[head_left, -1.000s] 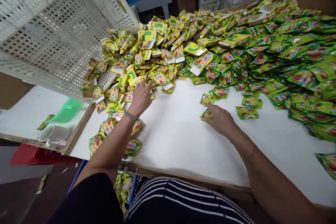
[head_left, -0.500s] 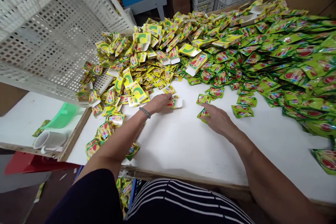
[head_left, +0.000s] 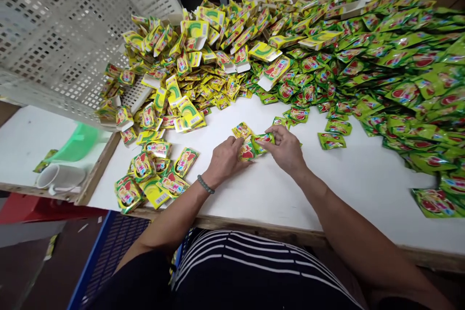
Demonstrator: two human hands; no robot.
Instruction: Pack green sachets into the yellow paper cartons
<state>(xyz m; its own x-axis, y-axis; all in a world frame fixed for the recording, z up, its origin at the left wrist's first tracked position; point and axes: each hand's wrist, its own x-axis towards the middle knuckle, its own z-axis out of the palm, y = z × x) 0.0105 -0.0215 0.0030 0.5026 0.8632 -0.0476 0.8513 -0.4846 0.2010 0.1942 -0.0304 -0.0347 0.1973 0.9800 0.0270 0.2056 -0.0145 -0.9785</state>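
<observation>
My left hand point(head_left: 225, 160) and my right hand point(head_left: 285, 147) meet at the middle of the white table point(head_left: 327, 189). The left hand grips a small yellow carton point(head_left: 244, 141) with an open flap. The right hand pinches a green sachet point(head_left: 262, 141) against the carton's mouth. A heap of yellow cartons point(head_left: 196, 68) lies behind the left hand. A wide heap of green sachets point(head_left: 392, 68) spreads to the right. Several filled cartons point(head_left: 152, 179) lie by the left wrist near the table's front edge.
A tilted white perforated crate point(head_left: 65, 34) rests at the left with cartons spilling from it. A lower shelf at the left holds a white mug point(head_left: 58, 178) and a green scoop point(head_left: 76, 143). A blue crate point(head_left: 105, 256) stands on the floor. White crates stand at the back.
My left hand took a yellow carton from the pile and drew it to the middle. My right hand lifted a green sachet and brought it to the carton. The camera tipped downward.
</observation>
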